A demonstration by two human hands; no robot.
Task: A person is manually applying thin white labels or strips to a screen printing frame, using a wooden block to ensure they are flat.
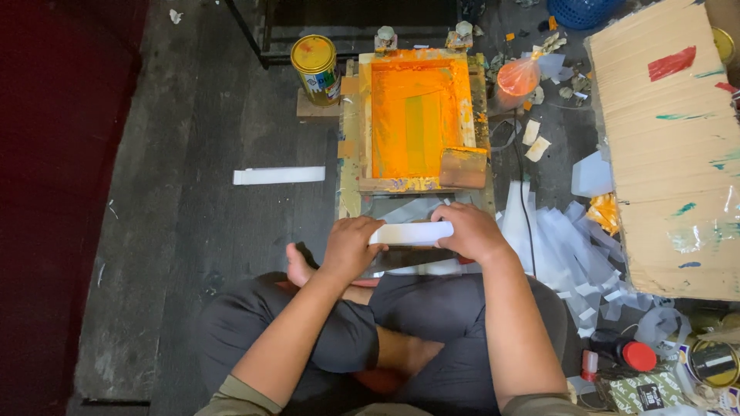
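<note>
The white strip (412,233) held between the left hand (351,245) and right hand (470,231) looks like smooth, faintly glossy plastic or paper. Farther off, the wooden printing frame (416,183) is rough and paint-caked, its mesh wet and glossy orange. The yellow tin (316,69) at far left is shiny metal; the cardboard sheet (671,146) at right is matt and ribbed.

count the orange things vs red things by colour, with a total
orange: 2, the ink-covered printing screen and the tied plastic bag
red: 2, the bottle cap and the tape strip on the cardboard
total: 4
</note>
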